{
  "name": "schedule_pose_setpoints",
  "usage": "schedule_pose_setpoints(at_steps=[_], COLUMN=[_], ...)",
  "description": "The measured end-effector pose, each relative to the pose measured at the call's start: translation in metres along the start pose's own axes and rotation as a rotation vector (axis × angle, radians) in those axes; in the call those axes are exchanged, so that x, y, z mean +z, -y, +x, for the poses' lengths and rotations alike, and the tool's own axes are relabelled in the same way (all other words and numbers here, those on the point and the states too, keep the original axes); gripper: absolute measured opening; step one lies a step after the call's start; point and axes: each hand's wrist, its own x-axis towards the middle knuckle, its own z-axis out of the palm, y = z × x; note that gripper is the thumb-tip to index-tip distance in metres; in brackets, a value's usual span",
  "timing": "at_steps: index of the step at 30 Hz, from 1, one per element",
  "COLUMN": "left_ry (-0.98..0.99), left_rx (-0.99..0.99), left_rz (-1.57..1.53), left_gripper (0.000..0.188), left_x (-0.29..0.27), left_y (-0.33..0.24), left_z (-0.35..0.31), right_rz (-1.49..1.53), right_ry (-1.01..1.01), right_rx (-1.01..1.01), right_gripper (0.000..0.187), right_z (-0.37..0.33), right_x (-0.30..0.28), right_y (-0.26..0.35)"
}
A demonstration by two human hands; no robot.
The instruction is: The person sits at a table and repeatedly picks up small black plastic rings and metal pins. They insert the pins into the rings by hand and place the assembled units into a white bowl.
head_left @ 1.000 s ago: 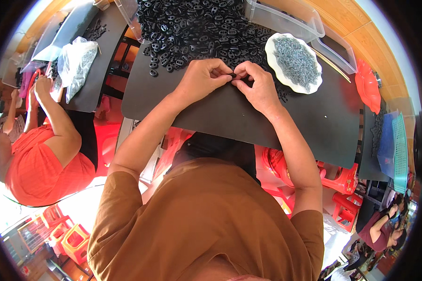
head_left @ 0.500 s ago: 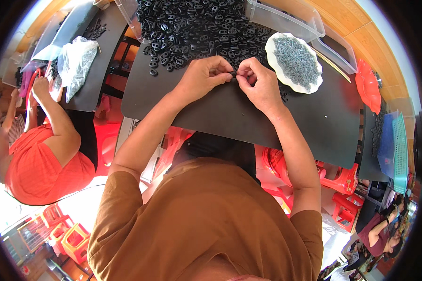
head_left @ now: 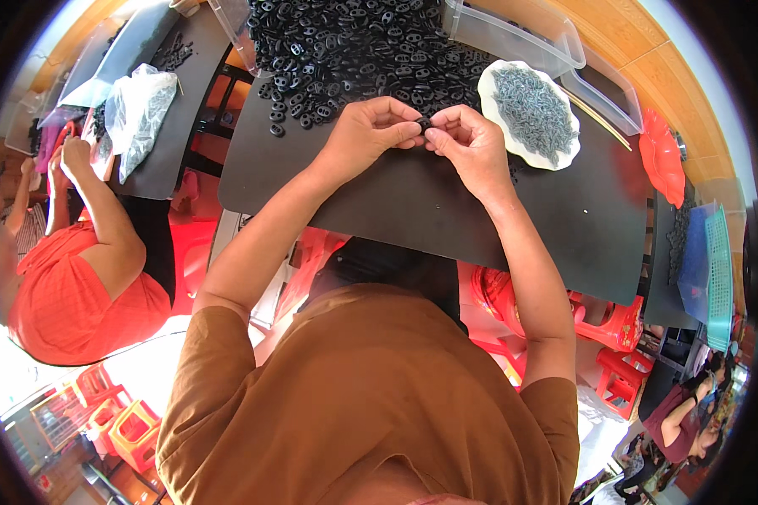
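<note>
Between my two hands, above the dark tabletop (head_left: pixel 362 202), is a small black oval plastic piece (head_left: pixel 424 124). My left hand (head_left: pixel 369 135) pinches it from the left with thumb and forefinger. From the other side, my right hand (head_left: pixel 467 147) has its thumb and fingertips closed on the same piece; whether they hold a second small part is hidden. Just beyond my hands spreads a big heap of black oval pieces with holes (head_left: pixel 354 59). A white scalloped dish (head_left: pixel 486 88) full of small grey slender parts (head_left: pixel 532 109) stands right of my right hand.
Clear plastic bins (head_left: pixel 522 42) stand at the back right, near thin sticks (head_left: pixel 596 118). A red scalloped dish (head_left: pixel 661 156) is at the right edge. On the left, a person in red (head_left: pixel 93 286) works at another table with a plastic bag (head_left: pixel 143 118). Red stools (head_left: pixel 135 433) stand behind.
My fingers have shifted around the black piece, and more of it shows now. My right thumb has turned up toward it. Both hands stay in nearly the same place.
</note>
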Motion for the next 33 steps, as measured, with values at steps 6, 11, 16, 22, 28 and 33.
schedule_pose_setpoints(at_steps=[6, 11, 16, 22, 28, 33], left_ry=[-0.028, -0.046, -0.024, -0.021, -0.032, -0.041], left_rx=[0.022, 0.036, 0.037, 0.089, 0.156, 0.218], left_rz=[0.052, 0.049, 0.131, 0.331, 0.524, 0.576], left_gripper=[0.012, 0.013, 0.013, 0.014, 0.012, 0.010], left_x=[0.001, 0.001, 0.001, 0.000, 0.002, 0.002], left_y=[0.002, 0.001, 0.002, 0.004, 0.000, 0.003], left_z=[0.000, 0.000, -0.001, -0.001, -0.005, -0.006], right_rz=[-0.033, -0.061, -0.134, -0.243, -0.443, -0.563], right_ry=[-0.003, 0.025, 0.022, 0.012, -0.015, -0.053], right_rx=[-0.097, -0.114, -0.140, -0.164, -0.261, -0.327], right_gripper=[0.020, 0.022, 0.022, 0.020, 0.020, 0.018], right_z=[0.002, 0.003, 0.003, 0.000, -0.002, -0.003], right_x=[-0.003, -0.004, -0.004, -0.001, 0.003, 0.003], right_y=[-0.004, -0.002, -0.002, -0.002, -0.008, -0.010])
